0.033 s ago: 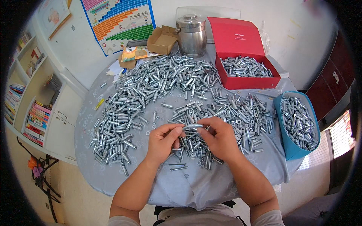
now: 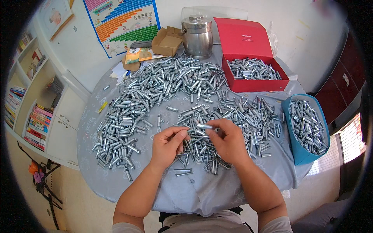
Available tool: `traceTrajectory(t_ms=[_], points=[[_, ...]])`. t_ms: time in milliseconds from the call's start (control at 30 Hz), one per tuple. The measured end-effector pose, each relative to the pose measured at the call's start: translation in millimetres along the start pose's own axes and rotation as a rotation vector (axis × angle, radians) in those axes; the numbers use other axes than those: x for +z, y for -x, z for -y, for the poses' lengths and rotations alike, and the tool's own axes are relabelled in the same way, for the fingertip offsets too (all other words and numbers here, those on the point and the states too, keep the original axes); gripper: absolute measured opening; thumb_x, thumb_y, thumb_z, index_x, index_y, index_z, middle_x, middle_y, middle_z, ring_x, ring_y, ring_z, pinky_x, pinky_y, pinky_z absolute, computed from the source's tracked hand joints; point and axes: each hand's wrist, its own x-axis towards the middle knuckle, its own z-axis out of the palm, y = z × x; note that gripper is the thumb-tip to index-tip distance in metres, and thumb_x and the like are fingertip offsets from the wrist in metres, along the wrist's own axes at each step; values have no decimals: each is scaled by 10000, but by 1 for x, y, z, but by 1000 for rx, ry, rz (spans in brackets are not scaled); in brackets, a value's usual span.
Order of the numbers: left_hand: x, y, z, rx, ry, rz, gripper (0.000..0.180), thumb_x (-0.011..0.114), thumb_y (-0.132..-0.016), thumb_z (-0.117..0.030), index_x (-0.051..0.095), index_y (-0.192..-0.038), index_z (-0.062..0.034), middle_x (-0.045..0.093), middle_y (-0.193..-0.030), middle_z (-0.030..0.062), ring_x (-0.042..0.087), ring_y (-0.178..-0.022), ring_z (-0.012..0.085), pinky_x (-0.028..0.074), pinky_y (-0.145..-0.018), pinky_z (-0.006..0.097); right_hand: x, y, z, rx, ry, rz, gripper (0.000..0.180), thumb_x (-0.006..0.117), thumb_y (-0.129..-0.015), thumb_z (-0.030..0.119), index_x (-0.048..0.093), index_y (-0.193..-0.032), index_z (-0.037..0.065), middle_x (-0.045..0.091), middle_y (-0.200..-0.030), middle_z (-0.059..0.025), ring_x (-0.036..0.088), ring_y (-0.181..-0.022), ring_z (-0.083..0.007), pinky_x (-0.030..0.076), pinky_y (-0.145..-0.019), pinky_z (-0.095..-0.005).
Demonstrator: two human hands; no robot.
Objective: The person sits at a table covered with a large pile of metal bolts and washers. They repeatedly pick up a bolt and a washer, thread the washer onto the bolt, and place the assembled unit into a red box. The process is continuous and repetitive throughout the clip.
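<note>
Over the front of a pile of metal bolts and sleeves [image 2: 202,151], my two hands work close together, slightly apart. My right hand [image 2: 229,143] pinches a short silver metal sleeve [image 2: 204,126] between thumb and fingers, its end pointing left. My left hand [image 2: 167,146] is closed in a pinch; a small bit of metal seems to show at its fingertips, too little to name. Loose washers and bolts lie beneath both hands. Left of them spreads a heap of assembled anchor bolts [image 2: 122,134], which curves round to the back of the table.
A red box [image 2: 254,86] with its lid up and a blue fabric bin [image 2: 307,157], both full of anchor bolts, stand at the right. Behind the heap are a steel pot [image 2: 197,39] and an open cardboard box [image 2: 165,46]. A grey cloth covers the round table [image 2: 171,194].
My hands have drawn apart a little at the fingertips. The right one has shifted slightly right with the sleeve, while the left has hardly moved.
</note>
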Motion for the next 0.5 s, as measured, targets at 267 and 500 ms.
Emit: traceTrajectory(t_ms=[267,500], points=[[-4,4,-13,172,-94,-147,201,620,-978,-138,713,-1088,2,720,-993,52,528,-590,41,424,-536,187,-1,-6,-6,-72,-13,-211,242,695,-862,19,647,-1099,23,614,-1047,-121,614,-693,-164,492,-548,-253],[-50,-26,10,266,-565,-506,157,648,-924,-131,712,-1029,-34,702,-937,50,583,-701,122,472,-637,260,2,-4,-8,-77,20,-151,230,687,-870,35,651,-1097,26,614,-1050,-126,614,-695,-178,512,-559,-265]])
